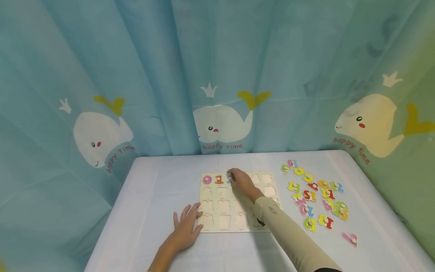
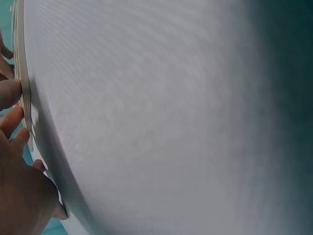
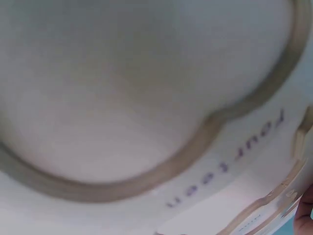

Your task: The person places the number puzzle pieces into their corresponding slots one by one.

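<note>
Fingers of the left hand (image 1: 186,226) lie spread flat on the near-left corner of the puzzle board (image 1: 238,202). Right hand (image 1: 242,183) pinches a blue number piece (image 1: 229,178) at the third far-row slot. Placed: pink 0 (image 1: 207,180), red 1 (image 1: 219,179); remaining slots empty. Roughly seventeen loose numbers (image 1: 316,196) lie on the worktop (image 1: 153,189), right of the board.

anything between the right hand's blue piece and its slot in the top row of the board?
Nothing visible. The right hand holds the blue piece right at the third recess of the puzzle board, beside the seated orange 1. The fingers hide the recess itself. The left hand rests on the board's left edge, away from it.
</note>
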`<state>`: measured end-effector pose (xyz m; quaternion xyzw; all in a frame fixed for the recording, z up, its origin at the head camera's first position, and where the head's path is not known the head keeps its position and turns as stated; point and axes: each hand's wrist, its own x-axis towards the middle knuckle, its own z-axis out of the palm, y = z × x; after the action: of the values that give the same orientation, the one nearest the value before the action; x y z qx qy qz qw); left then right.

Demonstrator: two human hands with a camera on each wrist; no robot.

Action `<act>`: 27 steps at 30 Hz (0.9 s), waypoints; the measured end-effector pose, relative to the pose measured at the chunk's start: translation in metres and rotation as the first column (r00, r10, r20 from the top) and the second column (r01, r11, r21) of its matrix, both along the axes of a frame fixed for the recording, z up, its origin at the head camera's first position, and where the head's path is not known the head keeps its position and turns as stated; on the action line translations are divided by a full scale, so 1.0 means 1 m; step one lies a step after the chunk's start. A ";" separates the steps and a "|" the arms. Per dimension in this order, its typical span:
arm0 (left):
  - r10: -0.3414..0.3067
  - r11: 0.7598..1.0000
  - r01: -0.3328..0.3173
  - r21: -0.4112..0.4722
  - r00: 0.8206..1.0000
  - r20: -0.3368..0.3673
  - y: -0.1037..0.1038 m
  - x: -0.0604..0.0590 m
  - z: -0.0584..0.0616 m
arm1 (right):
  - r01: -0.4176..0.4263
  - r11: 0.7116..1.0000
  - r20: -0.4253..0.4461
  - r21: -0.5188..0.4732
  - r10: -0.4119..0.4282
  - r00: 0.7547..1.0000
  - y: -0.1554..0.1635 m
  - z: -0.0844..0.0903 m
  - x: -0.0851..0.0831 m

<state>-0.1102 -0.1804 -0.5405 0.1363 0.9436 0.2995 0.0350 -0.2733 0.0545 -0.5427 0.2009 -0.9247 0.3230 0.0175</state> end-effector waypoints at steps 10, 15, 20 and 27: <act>0.002 1.000 -0.002 -0.003 1.000 -0.012 -0.001 -0.001 -0.001 | -0.021 0.991 0.097 -0.134 0.034 0.995 0.009 -0.002 -0.001; 0.006 1.000 -0.007 -0.013 1.000 -0.007 -0.003 0.000 -0.001 | 0.042 0.978 0.196 -0.203 -0.001 0.981 0.029 -0.004 -0.003; 0.002 1.000 -0.002 -0.003 1.000 0.002 -0.003 0.001 -0.001 | 0.086 0.978 0.143 -0.190 -0.059 0.988 0.064 -0.002 -0.007; -0.016 1.000 0.016 -0.002 1.000 -0.002 0.001 0.001 0.000 | 0.210 0.970 -0.004 -0.125 -0.212 0.977 0.139 0.004 -0.013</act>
<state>-0.1096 -0.1797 -0.5404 0.1443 0.9428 0.2982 0.0364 -0.2865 0.1932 -0.5384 0.1029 -0.9187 0.3743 0.0721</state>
